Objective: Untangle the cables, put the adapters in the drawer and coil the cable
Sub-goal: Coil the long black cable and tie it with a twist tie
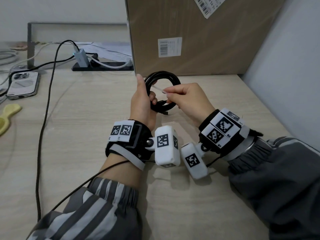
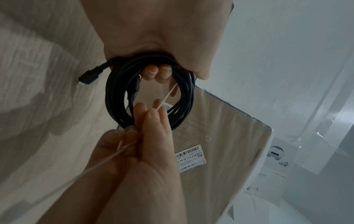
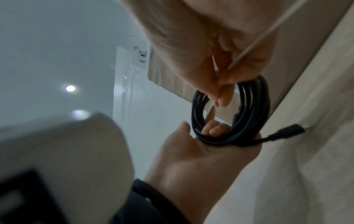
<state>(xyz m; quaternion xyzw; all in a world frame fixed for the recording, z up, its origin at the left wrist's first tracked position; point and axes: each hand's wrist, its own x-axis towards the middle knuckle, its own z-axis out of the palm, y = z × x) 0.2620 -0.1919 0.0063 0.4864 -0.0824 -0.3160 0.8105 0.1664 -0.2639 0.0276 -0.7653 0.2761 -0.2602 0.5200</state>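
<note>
A black cable (image 1: 170,79) is wound into a round coil above the middle of the desk. My left hand (image 1: 144,99) grips the coil's left side, fingers curled through the ring (image 2: 153,71). One black plug (image 1: 163,113) sticks out at the bottom (image 3: 289,131). My right hand (image 1: 187,97) pinches a thin white tie strip (image 1: 158,89) that runs across the coil's opening (image 2: 168,94). In the right wrist view the coil (image 3: 254,106) hangs between both hands. No adapter or drawer shows near the hands.
A large cardboard box (image 1: 207,37) stands right behind the coil. At the back left, a black power strip (image 1: 103,65) carries a grey charger (image 1: 80,57) with cables. A phone (image 1: 22,84) lies at the left. A long dark cord (image 1: 46,110) crosses the desk (image 1: 97,104).
</note>
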